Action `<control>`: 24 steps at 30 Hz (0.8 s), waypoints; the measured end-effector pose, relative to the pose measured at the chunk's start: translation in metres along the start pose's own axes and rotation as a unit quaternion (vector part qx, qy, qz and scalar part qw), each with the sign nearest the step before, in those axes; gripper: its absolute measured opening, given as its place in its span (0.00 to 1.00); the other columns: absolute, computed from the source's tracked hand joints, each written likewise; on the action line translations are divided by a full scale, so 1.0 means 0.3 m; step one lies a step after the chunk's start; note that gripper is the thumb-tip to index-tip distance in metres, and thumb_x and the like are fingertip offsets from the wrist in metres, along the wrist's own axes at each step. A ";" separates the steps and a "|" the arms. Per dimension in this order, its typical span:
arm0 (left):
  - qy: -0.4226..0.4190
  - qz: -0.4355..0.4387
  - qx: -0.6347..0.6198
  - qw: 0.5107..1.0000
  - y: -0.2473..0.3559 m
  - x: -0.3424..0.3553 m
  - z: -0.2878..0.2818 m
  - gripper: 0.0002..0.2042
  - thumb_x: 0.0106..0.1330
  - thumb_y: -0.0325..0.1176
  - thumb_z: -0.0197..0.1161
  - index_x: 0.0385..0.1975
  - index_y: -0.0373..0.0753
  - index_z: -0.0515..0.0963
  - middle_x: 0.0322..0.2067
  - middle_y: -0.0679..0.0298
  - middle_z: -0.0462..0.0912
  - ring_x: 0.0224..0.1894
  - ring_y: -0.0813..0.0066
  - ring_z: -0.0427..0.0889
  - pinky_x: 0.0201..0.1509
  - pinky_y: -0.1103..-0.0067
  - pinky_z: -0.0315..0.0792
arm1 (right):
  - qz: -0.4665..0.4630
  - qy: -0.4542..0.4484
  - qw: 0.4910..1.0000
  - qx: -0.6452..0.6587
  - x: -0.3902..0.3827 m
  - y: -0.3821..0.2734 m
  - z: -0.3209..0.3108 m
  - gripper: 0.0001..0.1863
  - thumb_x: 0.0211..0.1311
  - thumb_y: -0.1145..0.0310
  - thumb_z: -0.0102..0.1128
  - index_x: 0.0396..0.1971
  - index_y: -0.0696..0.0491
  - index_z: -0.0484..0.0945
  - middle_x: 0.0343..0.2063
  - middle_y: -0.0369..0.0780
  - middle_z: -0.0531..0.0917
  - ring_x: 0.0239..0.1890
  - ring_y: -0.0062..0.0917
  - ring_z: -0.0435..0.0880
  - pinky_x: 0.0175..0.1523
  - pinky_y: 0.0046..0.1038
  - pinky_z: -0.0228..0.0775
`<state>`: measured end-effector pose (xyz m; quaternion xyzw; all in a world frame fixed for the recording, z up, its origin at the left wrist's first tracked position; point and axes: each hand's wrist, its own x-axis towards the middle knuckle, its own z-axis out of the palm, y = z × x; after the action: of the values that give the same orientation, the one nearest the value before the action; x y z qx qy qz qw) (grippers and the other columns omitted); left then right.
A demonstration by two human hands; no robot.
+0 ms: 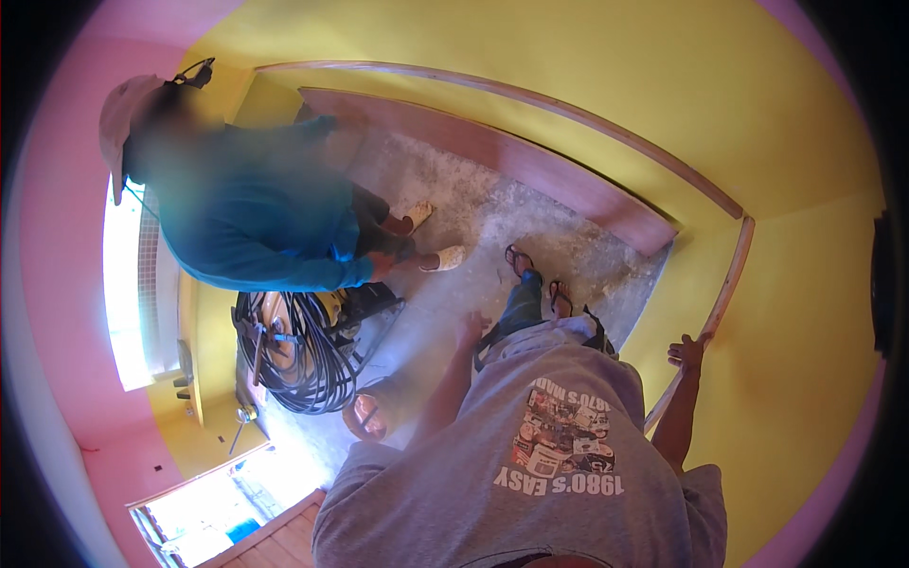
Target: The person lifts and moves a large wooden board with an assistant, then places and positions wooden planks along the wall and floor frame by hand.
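My right hand (pixel 686 352) rests against a narrow wooden strip (pixel 731 275) on the yellow wall at the right, its fingers spread apart and gripping nothing. Beside my waist, my left hand (pixel 471 329) hangs low over the concrete floor. Its fingers are blurred, and no object shows in it. The strip slants from near my right side up to a corner, where a long curved-looking wooden strip (pixel 530 95) runs along the far wall.
A wide wooden board (pixel 492 156) leans along the far wall's foot. At left stands a person in a teal top (pixel 256 208) and cap. Near them lie a coil of black cable (pixel 308 364) and an orange round object (pixel 365 417). A bright doorway (pixel 227 502) is at lower left.
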<state>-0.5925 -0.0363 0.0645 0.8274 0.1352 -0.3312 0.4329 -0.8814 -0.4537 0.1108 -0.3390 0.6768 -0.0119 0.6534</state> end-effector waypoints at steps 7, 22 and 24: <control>-0.013 0.002 0.072 0.997 0.008 0.013 -0.023 0.19 0.57 0.40 0.43 0.31 0.25 0.68 0.26 0.53 0.77 0.26 0.70 0.77 0.31 0.81 0.70 | -0.052 0.067 0.995 -0.058 -0.059 -0.031 0.038 0.28 0.52 0.67 0.38 0.50 0.40 0.35 0.11 0.39 0.65 0.10 0.22 0.64 0.16 0.24 0.60; -0.021 0.024 -0.026 0.999 -0.014 0.028 0.011 0.16 0.59 0.36 0.38 0.27 0.27 0.66 0.26 0.51 0.75 0.28 0.66 0.76 0.33 0.77 0.72 | -0.018 0.000 0.997 -0.079 0.015 -0.008 -0.026 0.23 0.56 0.60 0.36 0.49 0.43 0.40 0.24 0.49 0.73 0.19 0.32 0.72 0.28 0.35 0.68; -0.025 0.047 0.019 0.998 -0.050 0.053 0.000 0.16 0.59 0.36 0.38 0.27 0.26 0.66 0.26 0.51 0.75 0.28 0.66 0.76 0.33 0.77 0.72 | -0.013 -0.019 0.997 -0.079 0.000 -0.023 -0.019 0.24 0.55 0.61 0.37 0.49 0.42 0.39 0.23 0.48 0.73 0.18 0.30 0.72 0.27 0.35 0.68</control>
<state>-0.5884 -0.0284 0.0446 0.8326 0.0791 -0.3333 0.4352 -0.8836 -0.4614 0.1147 -0.3984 0.6583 0.0392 0.6375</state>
